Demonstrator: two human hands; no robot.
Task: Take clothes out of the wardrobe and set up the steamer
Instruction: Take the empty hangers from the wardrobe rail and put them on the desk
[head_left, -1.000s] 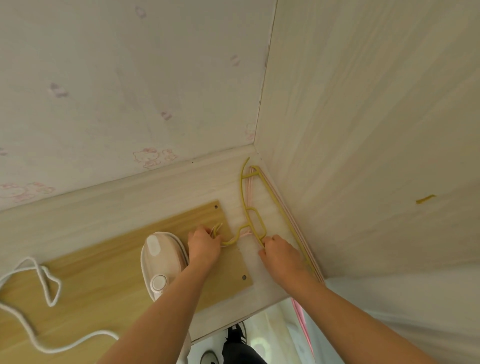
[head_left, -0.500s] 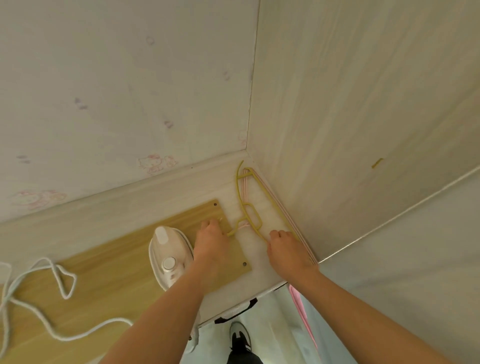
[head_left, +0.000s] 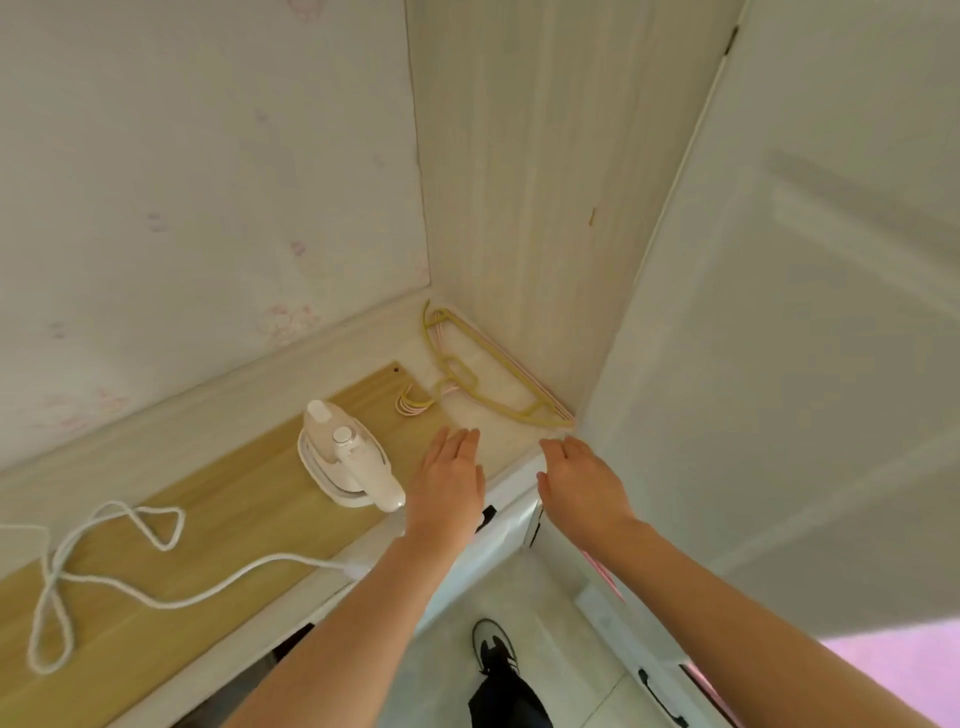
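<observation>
On the shelf, 1 steamer, stacked hangers; 2 hands, left, right, grip released.

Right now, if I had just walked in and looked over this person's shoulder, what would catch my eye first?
Probably the two bare hands, left hand and right hand, open and holding nothing at the shelf's front edge. Just left of them a white handheld steamer stands on a wooden board, its white cord looping away to the left. In the far right corner lies a flat stack of hangers, a yellow one on top of pink ones.
</observation>
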